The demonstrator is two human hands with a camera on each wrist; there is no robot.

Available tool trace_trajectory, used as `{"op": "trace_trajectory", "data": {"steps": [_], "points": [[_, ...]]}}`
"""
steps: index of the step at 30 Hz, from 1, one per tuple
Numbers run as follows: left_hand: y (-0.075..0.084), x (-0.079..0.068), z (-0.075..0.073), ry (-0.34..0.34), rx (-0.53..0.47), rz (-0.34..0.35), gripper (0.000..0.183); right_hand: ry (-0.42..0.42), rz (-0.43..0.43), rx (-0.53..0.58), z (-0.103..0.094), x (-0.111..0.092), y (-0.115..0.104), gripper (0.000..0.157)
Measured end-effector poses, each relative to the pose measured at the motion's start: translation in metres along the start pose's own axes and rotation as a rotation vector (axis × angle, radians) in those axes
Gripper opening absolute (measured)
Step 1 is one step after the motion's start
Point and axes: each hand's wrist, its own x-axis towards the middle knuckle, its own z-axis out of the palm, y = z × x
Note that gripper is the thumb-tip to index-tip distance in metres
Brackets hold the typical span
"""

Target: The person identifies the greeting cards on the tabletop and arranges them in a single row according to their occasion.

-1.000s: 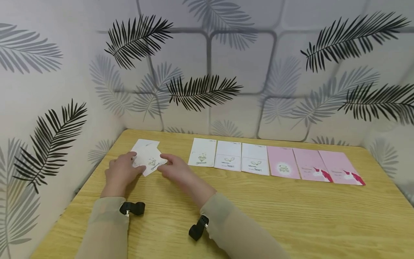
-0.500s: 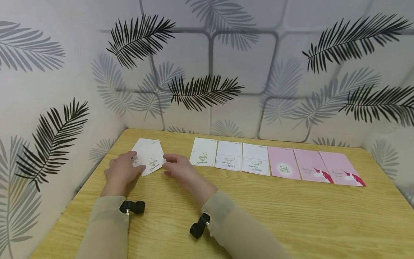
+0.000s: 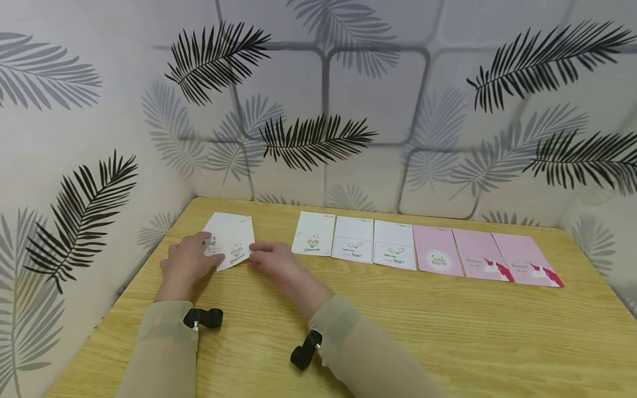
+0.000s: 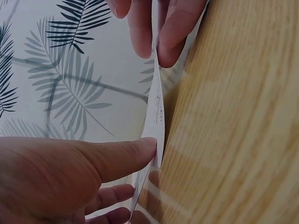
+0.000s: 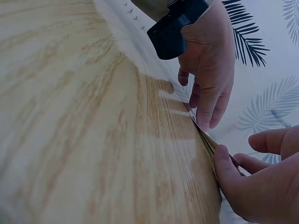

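Note:
Two white greeting cards overlap at the table's left side in the head view. The one with a gold diamond print (image 3: 234, 235) lies partly over a white card with faint lettering (image 3: 212, 243). My left hand (image 3: 188, 261) holds their left side, its thumb on top and fingertips behind, as the left wrist view shows. At the right edge, my right hand (image 3: 283, 268) pinches the diamond card between thumb and fingers. The right wrist view shows that pinch, with the right hand (image 5: 266, 179) at lower right. The lower card is mostly covered.
Along the wooden table (image 3: 398, 331) several cards lie side by side: a diamond card (image 3: 314, 232), two white heart cards, a pink "smile more" card (image 3: 438, 251) and two pink unicorn cards (image 3: 527, 260). Patterned walls stand behind and at the left.
The diamond card has turned and now lines up more closely with the card beneath. My right hand drew slightly away, then came back to the card's right edge. My left hand stayed put.

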Motion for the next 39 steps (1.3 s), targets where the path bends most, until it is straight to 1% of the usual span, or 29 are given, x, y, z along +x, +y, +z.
{"op": "trace_trajectory", "data": {"steps": [4,9,12,15,18,21,23,27,31,35,39], "points": [[0.000,-0.001,0.000,0.007,0.004,0.001,0.073,0.001,0.034,0.024,0.001,-0.001,0.002,0.040],[0.005,-0.006,0.001,0.068,-0.038,0.029,0.067,0.022,0.026,0.059,0.002,-0.003,0.003,0.043],[0.014,-0.008,0.002,0.092,-0.104,0.063,0.061,0.034,-0.003,0.056,-0.002,-0.007,0.001,0.044],[0.024,-0.011,0.001,0.099,-0.164,0.118,0.056,0.046,-0.039,0.046,-0.006,-0.014,-0.003,0.046],[0.033,-0.012,0.001,0.098,-0.193,0.176,0.053,0.062,-0.071,0.039,-0.012,-0.021,-0.007,0.049],[0.043,-0.013,0.003,0.091,-0.222,0.204,0.050,0.085,-0.087,0.045,-0.020,-0.027,-0.012,0.050],[0.051,-0.014,0.004,0.098,-0.241,0.213,0.048,0.091,-0.088,0.049,-0.025,-0.031,-0.015,0.050],[0.065,-0.014,0.008,0.138,-0.284,0.213,0.046,0.082,-0.090,0.061,-0.035,-0.036,-0.019,0.051],[0.077,-0.012,0.013,0.181,-0.317,0.195,0.046,0.087,-0.109,0.017,-0.043,-0.039,-0.022,0.056],[0.087,-0.008,0.019,0.220,-0.325,0.177,0.044,0.086,-0.140,-0.016,-0.048,-0.041,-0.022,0.060],[0.094,-0.005,0.025,0.234,-0.326,0.164,0.043,0.075,-0.146,-0.024,-0.052,-0.041,-0.021,0.062]]}}
